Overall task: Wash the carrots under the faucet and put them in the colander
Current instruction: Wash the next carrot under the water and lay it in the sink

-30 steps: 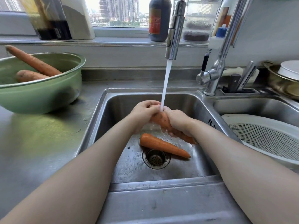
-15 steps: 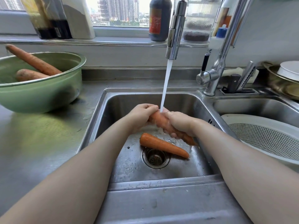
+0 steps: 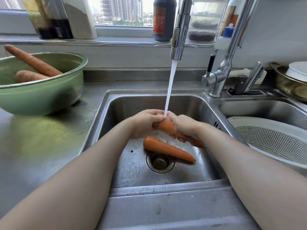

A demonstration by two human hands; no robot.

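Both hands hold one orange carrot [image 3: 167, 126] over the left sink basin [image 3: 126, 107], under the running stream from the faucet spout [image 3: 180, 29]. My left hand [image 3: 144, 122] grips its thick end; my right hand [image 3: 186, 127] is wrapped round its middle, and the tip pokes out below right. A second carrot [image 3: 167, 151] lies on the basin floor beside the drain [image 3: 160, 162]. Two unwashed carrots [image 3: 33, 62] rest in the green bowl [image 3: 41, 95] on the left counter. The white colander [image 3: 274, 140] sits in the right basin, with no carrot visible in it.
Bottles and jars line the windowsill behind the faucet. A knife holder [image 3: 245, 90] stands by the faucet base, and a metal pot [image 3: 292, 82] with a white dish sits at far right. The steel counter [image 3: 41, 146] stretches left and in front of the sink.
My hands have shifted slightly along the carrot under the water while rubbing it. The carrot on the basin floor and the bowl have not moved.
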